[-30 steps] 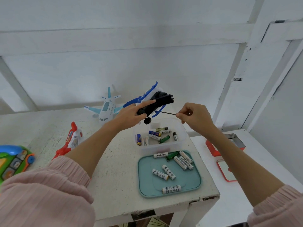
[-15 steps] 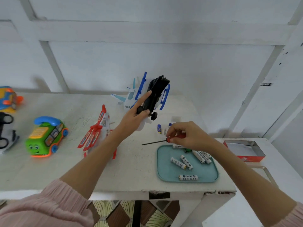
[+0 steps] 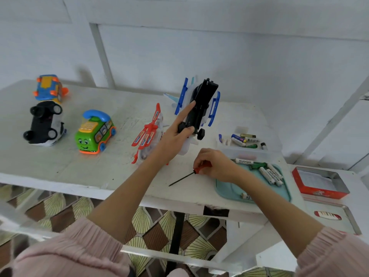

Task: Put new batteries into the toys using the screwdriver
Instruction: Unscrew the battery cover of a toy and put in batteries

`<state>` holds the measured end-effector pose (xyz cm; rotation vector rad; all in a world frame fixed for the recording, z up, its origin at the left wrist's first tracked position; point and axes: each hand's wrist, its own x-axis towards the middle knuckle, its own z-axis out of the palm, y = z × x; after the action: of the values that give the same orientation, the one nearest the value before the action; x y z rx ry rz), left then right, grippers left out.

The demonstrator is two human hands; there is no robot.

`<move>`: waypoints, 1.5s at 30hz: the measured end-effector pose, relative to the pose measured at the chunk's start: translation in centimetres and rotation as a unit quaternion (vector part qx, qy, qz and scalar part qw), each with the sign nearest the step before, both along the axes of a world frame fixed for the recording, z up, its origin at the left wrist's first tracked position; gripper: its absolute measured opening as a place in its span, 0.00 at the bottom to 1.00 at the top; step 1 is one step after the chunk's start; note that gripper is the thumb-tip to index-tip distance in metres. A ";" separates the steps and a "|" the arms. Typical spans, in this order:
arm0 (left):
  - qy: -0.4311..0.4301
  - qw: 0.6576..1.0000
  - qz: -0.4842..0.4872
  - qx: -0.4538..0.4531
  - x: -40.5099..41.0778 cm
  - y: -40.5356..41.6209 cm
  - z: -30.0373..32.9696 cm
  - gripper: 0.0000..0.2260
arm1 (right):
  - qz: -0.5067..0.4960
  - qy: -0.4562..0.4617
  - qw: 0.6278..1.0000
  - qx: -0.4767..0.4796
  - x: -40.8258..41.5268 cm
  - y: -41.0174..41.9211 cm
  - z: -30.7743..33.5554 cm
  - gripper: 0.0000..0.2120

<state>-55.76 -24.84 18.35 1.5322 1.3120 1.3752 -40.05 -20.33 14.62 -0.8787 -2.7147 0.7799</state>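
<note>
While the blue plane toy [image 3: 201, 104] is gripped belly-up above the surface [image 3: 79, 166] by the left hand [image 3: 175, 136], the screwdriver [image 3: 191, 173], pinched in the right hand [image 3: 216, 164], is judged light, stiff, best held by its handle

Right hand [image 3: 216, 164] covers most of the screwdriver [image 3: 196, 170] handle; only a red stub and the dark shaft show. Right forearm crosses the teal tray [image 3: 225, 189], hiding its near part and most of one battery [image 3: 246, 195] there. Left hand [image 3: 177, 134] hides the lower body of the blue-and-white toy plane [image 3: 201, 104]. A second white plane behind it shows only a pale wingtip. Labels on the batteries in the clear tub [image 3: 242, 139] too small to read. Both sleeves cut off by the bottom edge, blurred.
</note>
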 end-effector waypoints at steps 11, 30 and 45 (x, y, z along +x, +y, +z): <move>-0.013 1.000 0.009 0.008 0.6 -0.2 -1.0 0.26 | -0.052 0.019 0.998 0.020 4.1 -0.4 2.1 0.11; -0.064 0.997 0.049 0.016 1.3 0.3 -2.8 0.26 | -0.087 -0.101 0.990 -0.048 10.8 -3.3 2.1 0.11; -0.118 0.992 0.023 0.030 3.1 -0.1 -3.1 0.27 | -0.206 0.339 0.916 -0.064 1.5 0.2 7.9 0.06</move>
<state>-52.62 -24.93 15.21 1.3369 1.1755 1.5845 -38.50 -20.13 22.47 -0.9383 -1.8186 0.9500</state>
